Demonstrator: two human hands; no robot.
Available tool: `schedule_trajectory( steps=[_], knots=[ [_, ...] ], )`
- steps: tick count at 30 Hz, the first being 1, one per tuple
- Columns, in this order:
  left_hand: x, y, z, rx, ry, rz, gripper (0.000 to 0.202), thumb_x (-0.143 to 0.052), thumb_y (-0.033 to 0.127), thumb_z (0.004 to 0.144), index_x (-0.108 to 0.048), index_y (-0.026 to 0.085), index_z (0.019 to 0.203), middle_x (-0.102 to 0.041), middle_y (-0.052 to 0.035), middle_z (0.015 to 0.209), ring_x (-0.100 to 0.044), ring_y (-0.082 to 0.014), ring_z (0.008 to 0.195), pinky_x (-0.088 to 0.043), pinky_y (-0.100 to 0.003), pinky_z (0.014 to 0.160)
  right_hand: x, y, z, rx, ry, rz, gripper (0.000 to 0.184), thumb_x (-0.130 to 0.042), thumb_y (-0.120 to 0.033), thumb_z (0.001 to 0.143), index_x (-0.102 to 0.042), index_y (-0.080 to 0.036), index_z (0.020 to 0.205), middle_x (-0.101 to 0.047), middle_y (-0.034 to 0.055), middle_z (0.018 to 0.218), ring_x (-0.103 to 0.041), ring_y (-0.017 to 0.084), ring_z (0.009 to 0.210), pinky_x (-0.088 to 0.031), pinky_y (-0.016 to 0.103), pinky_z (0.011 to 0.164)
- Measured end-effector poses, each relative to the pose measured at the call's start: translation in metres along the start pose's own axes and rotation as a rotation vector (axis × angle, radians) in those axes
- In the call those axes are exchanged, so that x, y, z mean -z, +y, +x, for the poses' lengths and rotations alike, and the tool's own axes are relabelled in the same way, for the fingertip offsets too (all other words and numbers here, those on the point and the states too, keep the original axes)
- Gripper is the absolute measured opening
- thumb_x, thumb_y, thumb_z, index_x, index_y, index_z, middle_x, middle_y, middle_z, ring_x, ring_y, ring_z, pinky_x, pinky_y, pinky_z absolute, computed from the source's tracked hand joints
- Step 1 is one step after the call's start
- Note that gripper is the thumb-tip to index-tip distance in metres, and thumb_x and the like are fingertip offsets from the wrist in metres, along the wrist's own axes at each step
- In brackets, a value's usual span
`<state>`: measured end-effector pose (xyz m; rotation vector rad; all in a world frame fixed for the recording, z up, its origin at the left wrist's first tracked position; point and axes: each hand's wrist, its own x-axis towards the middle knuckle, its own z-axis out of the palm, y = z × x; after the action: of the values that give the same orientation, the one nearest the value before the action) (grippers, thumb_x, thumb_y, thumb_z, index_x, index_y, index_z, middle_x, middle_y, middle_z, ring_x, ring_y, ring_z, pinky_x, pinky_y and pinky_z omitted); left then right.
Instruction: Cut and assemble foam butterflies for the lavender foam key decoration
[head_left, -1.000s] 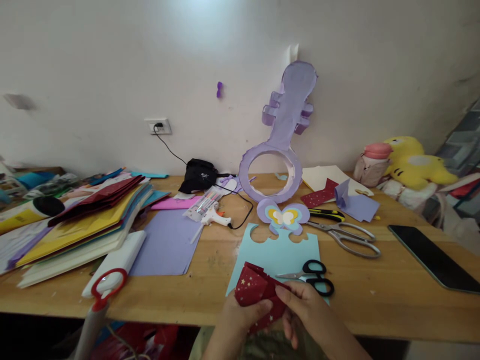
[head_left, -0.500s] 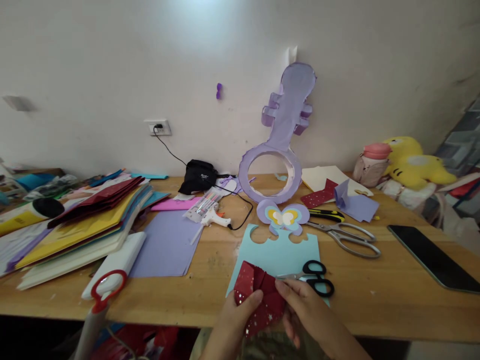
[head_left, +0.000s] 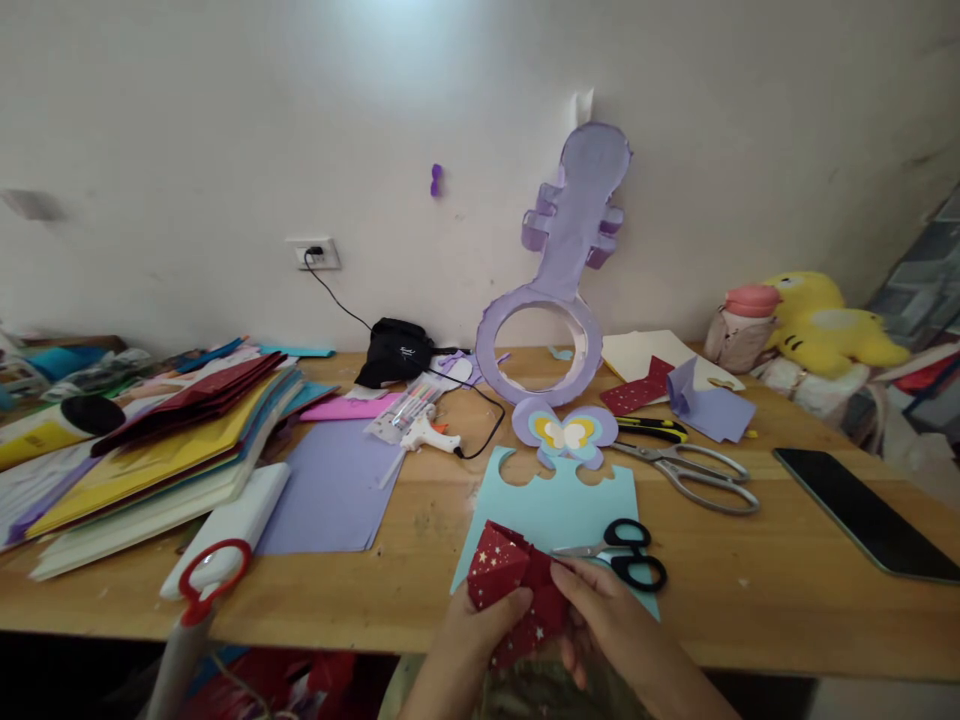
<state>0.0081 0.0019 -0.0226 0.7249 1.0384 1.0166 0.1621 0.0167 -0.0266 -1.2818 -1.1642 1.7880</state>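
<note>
A folded piece of red paper (head_left: 504,575) with gold and silver stars is between my two hands, at the table's front edge. My left hand (head_left: 480,635) grips its lower left side, thumb across the front. My right hand (head_left: 604,605) pinches its right edge between thumb and fingers; the lower fingers curl underneath. Beneath and behind lies a light blue sheet (head_left: 555,510) with curved cutouts along its far edge. Black-handled scissors (head_left: 630,550) rest on that sheet, close to my right hand. A layered paper butterfly (head_left: 566,433) touches the sheet's far edge.
A purple ring-shaped paper construction (head_left: 487,345) leans on the wall. Metal scissors (head_left: 697,475), a yellow-black cutter (head_left: 652,429) and a phone (head_left: 862,510) lie to the right. Leftward are a glue gun (head_left: 427,432) with its cord, purple sheets (head_left: 330,490) and stacked coloured paper (head_left: 180,440).
The red paper's upper left part has turned slightly, showing more of its starred face. Both hands keep their hold in nearly the same place.
</note>
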Motion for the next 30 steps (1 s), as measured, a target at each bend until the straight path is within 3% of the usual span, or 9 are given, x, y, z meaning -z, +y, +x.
schedule_trajectory(
  steps=[2,6,9,12,16,21,26,30],
  knots=[
    [-0.001,-0.001,0.001,0.004,0.004,0.005,0.046,-0.086,0.046,0.061,-0.074,0.014,0.091,-0.074,-0.0088,0.084,-0.068,-0.0237,0.079,-0.052,-0.032,0.074,-0.001,0.001,0.001,0.049,0.079,-0.062,0.051,-0.058,-0.07,0.074,-0.059,-0.021,0.088,-0.056,-0.004,0.056,-0.05,0.012,0.042,-0.039,0.024,0.04],
    [-0.003,-0.001,0.0,0.0,-0.055,0.014,0.05,-0.09,0.048,0.053,-0.076,0.017,0.089,-0.074,-0.0068,0.08,-0.068,-0.0252,0.08,-0.052,-0.033,0.075,-0.006,0.002,0.002,0.195,0.145,-0.106,0.039,-0.065,-0.056,0.077,-0.06,-0.021,0.092,-0.067,0.0031,0.078,-0.064,0.018,0.073,-0.049,0.025,0.06],
    [0.0,-0.002,-0.001,0.024,-0.129,-0.011,0.052,-0.088,0.052,0.056,-0.075,0.015,0.091,-0.072,-0.0066,0.071,-0.068,-0.0241,0.069,-0.052,-0.034,0.07,-0.008,0.002,0.002,0.14,0.1,-0.129,0.043,-0.061,-0.061,0.077,-0.057,-0.022,0.093,-0.059,-0.0014,0.065,-0.057,0.015,0.057,-0.042,0.024,0.048],
    [0.005,-0.007,0.0,0.032,-0.006,-0.025,0.049,-0.083,0.053,0.063,-0.072,0.014,0.091,-0.07,-0.0055,0.068,-0.066,-0.0206,0.063,-0.05,-0.031,0.064,-0.009,0.002,0.001,0.085,0.046,-0.145,0.047,-0.057,-0.066,0.077,-0.054,-0.021,0.092,-0.047,-0.0072,0.054,-0.042,0.01,0.041,-0.03,0.022,0.039],
    [0.009,-0.013,0.003,0.032,0.098,-0.025,0.045,-0.082,0.053,0.065,-0.07,0.015,0.086,-0.069,-0.004,0.066,-0.064,-0.0181,0.061,-0.05,-0.029,0.063,-0.009,0.0,0.0,0.095,-0.007,-0.128,0.048,-0.057,-0.065,0.077,-0.052,-0.02,0.096,-0.046,-0.0082,0.056,-0.039,0.008,0.039,-0.027,0.02,0.037],
    [0.007,-0.009,0.002,0.032,0.016,-0.016,0.049,-0.086,0.051,0.059,-0.071,0.013,0.087,-0.072,-0.0069,0.074,-0.066,-0.0205,0.066,-0.051,-0.03,0.067,-0.01,0.0,0.001,0.096,0.006,-0.149,0.054,-0.056,-0.067,0.076,-0.05,-0.019,0.1,-0.044,-0.0096,0.054,-0.036,0.007,0.037,-0.025,0.02,0.036],
    [0.003,-0.006,0.001,0.023,-0.115,0.021,0.05,-0.084,0.052,0.062,-0.073,0.012,0.091,-0.069,-0.0055,0.062,-0.065,-0.0207,0.057,-0.049,-0.031,0.062,-0.013,0.001,0.003,0.063,0.022,-0.156,0.059,-0.055,-0.072,0.073,-0.05,-0.019,0.099,-0.041,-0.0108,0.048,-0.032,0.008,0.036,-0.022,0.021,0.035],
    [0.004,-0.007,0.002,0.014,-0.077,0.037,0.043,-0.085,0.047,0.062,-0.072,0.013,0.085,-0.07,-0.0061,0.064,-0.063,-0.0179,0.057,-0.046,-0.026,0.057,-0.013,-0.001,0.001,0.064,0.029,-0.139,0.06,-0.057,-0.071,0.071,-0.051,-0.019,0.101,-0.041,-0.0114,0.047,-0.032,0.007,0.035,-0.022,0.02,0.034]
  ],
)
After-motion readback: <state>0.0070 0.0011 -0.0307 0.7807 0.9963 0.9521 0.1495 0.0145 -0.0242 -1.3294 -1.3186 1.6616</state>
